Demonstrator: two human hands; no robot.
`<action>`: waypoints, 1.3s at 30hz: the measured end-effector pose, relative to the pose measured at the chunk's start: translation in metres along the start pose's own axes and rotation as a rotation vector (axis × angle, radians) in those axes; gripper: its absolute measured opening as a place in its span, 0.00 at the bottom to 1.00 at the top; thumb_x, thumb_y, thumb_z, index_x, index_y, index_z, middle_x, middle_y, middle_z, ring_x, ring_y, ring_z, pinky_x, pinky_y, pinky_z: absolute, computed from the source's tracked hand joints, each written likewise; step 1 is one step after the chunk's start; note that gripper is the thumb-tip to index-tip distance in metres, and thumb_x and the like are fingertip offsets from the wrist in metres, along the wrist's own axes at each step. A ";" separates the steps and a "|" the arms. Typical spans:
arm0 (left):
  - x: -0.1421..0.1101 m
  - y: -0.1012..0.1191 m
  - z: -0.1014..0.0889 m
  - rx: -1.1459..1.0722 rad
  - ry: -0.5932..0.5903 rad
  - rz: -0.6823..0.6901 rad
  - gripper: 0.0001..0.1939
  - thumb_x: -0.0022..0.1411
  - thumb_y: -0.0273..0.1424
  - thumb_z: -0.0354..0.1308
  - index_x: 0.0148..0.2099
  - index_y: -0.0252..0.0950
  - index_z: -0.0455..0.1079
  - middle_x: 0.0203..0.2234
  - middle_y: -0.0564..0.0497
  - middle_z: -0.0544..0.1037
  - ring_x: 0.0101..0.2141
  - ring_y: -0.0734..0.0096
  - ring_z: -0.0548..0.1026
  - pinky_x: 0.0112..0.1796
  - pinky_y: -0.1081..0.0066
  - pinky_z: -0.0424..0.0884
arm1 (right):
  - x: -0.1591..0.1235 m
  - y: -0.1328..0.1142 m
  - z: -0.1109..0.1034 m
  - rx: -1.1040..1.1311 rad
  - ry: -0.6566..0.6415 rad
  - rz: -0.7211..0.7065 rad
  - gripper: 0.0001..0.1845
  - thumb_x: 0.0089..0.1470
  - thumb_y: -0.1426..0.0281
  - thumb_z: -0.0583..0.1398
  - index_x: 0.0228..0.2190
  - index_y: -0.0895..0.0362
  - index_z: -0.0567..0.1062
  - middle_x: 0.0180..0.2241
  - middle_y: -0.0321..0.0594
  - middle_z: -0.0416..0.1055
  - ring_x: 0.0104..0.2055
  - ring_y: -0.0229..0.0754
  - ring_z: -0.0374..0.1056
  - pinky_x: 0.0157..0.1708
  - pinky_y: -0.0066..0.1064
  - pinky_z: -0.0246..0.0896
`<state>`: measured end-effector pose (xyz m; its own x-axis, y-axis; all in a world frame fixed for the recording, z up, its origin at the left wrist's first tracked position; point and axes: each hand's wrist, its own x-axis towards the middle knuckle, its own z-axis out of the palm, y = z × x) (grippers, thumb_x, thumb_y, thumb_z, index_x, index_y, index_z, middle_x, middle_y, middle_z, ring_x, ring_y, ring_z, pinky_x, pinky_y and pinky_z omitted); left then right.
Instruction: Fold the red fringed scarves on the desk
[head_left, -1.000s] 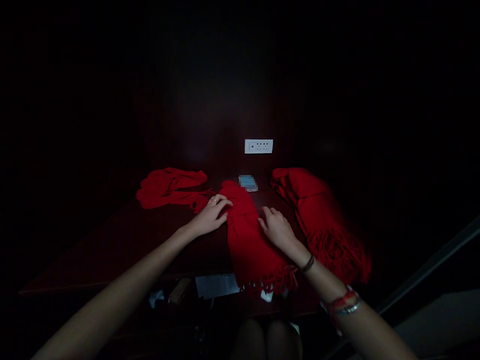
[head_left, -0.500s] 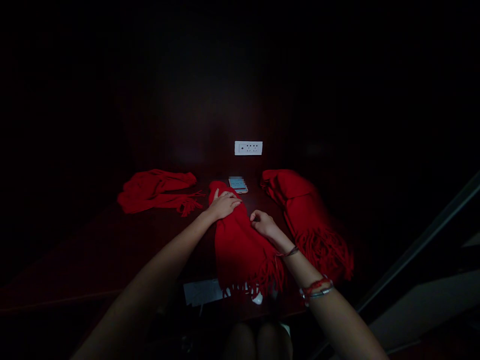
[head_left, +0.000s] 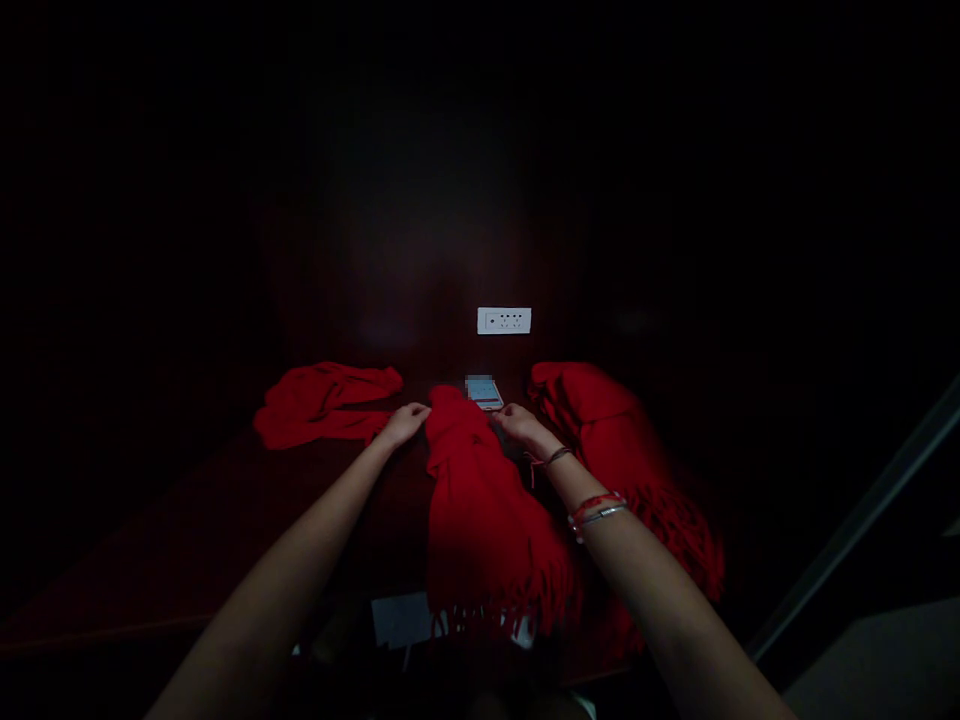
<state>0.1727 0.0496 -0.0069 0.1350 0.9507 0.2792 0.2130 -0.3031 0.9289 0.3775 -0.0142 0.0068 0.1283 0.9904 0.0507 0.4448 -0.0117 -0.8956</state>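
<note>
**Listener:** What is at the centre?
**Describer:** A bright red, long, soft fabric scarf with a fringed end (head_left: pixel 480 500), lying on a dark reddish table (head_left: pixel 187 560). Put a clock over its narrow, bunched upper part, twelve pointing away from the wearer. The fringe spreads towards five and six, seemingly past the table's near edge.

**Listener:** And the hands?
**Describer:** The left hand (head_left: pixel 406 424) is at nine, fingers drawn narrowly together at the scarf's edge. The right hand (head_left: pixel 519 424) is at three, fingertips bunched beside the opposite edge. I cannot tell whether either pinches cloth.

**Listener:** What lies farther out?
**Describer:** A flat rectangular phone with a pale-blue lit screen (head_left: pixel 486 393) lies at one, close by the right fingertips. A crumpled red fabric scarf (head_left: pixel 300 405) sits towards nine, a folded red fringed scarf (head_left: pixel 619 425) at three. Beyond, near one, is a white rectangular plastic socket plate (head_left: pixel 504 320) on the wall.

**Listener:** What could go wrong?
**Describer:** In my judgement, a sideways sweep of the right hand could knock the phone. The overhanging fringe might drag the scarf downward, and the red and silvery bracelets (head_left: pixel 598 512) could snag its threads.
</note>
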 end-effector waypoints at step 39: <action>-0.029 -0.028 -0.011 -0.372 -0.341 -0.232 0.13 0.43 0.35 0.59 0.27 0.34 0.59 0.23 0.58 0.65 0.26 0.81 0.66 0.30 0.77 0.63 | -0.055 0.017 0.029 -0.820 -0.342 -0.478 0.26 0.49 0.54 0.45 0.51 0.37 0.46 0.56 0.32 0.16 0.56 0.62 0.24 0.44 0.55 0.44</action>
<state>0.1523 0.0311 -0.0389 0.4440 0.8958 0.0200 -0.0737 0.0142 0.9972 0.3521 -0.0645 -0.0237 -0.4268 0.9008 0.0803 0.8719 0.4334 -0.2278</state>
